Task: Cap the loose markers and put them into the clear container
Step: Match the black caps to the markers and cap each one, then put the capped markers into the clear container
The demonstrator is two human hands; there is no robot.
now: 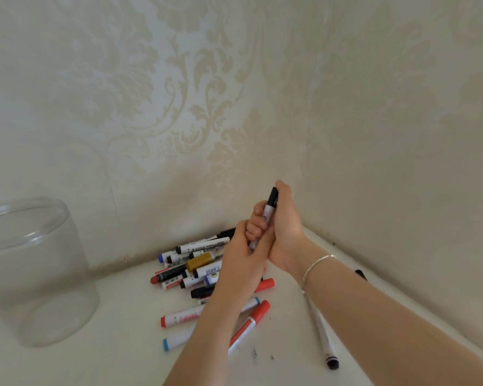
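Hands meet above the pile in the head view: the right hand (283, 229) is wrapped around a black-capped marker (268, 211), held nearly upright with its black cap at the top, fingers clenched on the barrel. The left hand (241, 256) closes in on the marker's lower end, touching the right hand's fingers, so both grips are grasping the same marker. A thin bracelet (318, 264) circles the right wrist. Just below and left of the grips lies the marker pile (195, 267), a jumble of white barrels with black, red, blue and mustard caps, on the pale worktop (117, 344). Under the left forearm sit a red-capped marker (255, 319) and a blue-ended one (176, 339). Beneath the right forearm lies a slim white pen (325, 344) with a black end. Well off to the left of the grips stands the clear container (37, 271), upright near the patterned wall (179, 93).
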